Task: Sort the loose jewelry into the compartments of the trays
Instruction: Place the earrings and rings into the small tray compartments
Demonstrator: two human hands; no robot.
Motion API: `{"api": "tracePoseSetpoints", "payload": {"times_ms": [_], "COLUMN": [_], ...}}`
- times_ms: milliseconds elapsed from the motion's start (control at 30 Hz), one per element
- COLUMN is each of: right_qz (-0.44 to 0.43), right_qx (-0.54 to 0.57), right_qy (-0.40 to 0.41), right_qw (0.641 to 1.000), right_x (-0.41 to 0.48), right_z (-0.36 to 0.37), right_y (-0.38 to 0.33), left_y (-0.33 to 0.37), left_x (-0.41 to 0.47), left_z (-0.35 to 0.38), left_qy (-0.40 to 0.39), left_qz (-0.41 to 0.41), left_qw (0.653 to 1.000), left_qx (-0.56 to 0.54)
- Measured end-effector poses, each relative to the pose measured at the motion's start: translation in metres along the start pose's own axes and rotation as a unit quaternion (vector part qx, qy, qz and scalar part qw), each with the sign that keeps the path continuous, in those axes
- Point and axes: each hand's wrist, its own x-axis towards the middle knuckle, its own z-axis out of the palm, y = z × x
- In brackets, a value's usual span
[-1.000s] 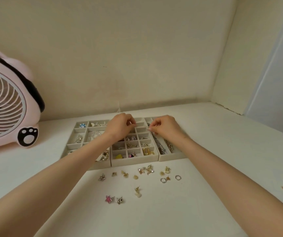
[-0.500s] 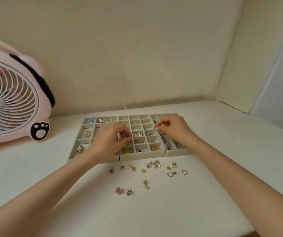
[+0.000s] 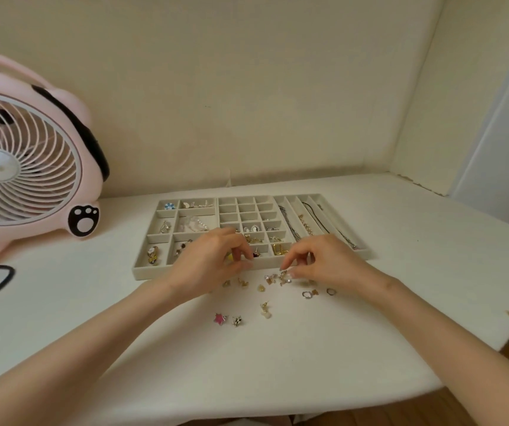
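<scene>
Three trays (image 3: pixel 150 273) stood side by side, touching, on the tabletop (image 3: pixel 416 272). Loose jewelry (image 3: pixel 265 309) lay just in front of them: one pink star (image 3: pixel 220 318), one checkered star (image 3: pixel 237 321), two rings (image 3: pixel 307 294) and a cluster (image 3: pixel 273 279) of small gold pieces too fine to count.

The left hand (image 3: pixel 213 262) hovered over the middle tray's front edge with its fingers (image 3: pixel 237 250) curled. The right hand (image 3: pixel 323 262) reached down into the cluster. Whether either hand grasped a piece could not be told.

One pink fan (image 3: pixel 25 167) stood at the far left.

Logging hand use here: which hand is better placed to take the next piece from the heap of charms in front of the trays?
Right, probably. The right hand has fingertips at the heap of charms; the left hand hovers over the front edge of the tray.
</scene>
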Motion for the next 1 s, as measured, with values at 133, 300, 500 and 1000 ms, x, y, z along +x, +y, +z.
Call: {"api": "tracePoseSetpoints", "payload": {"times_ms": [133,300,500,1000], "right_qz": [-0.007,-0.006,0.004,-0.011], "right_qx": [-0.026,-0.031,-0.015,0.002], "right_qy": [0.01,0.011,0.01,0.003], "right_qw": [1.0,0.999,1.0,1.0], "right_x": [0.0,-0.001,-0.002,0.0], "right_z": [0.006,0.01,0.006,0.012], "right_y": [-0.001,0.0,0.006,0.002], "left_y": [0.005,0.018,0.029,0.019], "left_x": [0.002,0.011,0.021,0.018], "left_z": [0.005,0.012,0.021,0.005], "left_qy": [-0.013,-0.031,-0.053,-0.137], "left_qz": [0.007,0.009,0.021,0.023], "left_qw": [1.0,0.999,0.998,0.989], "left_qx": [0.001,0.011,0.035,0.054]}}
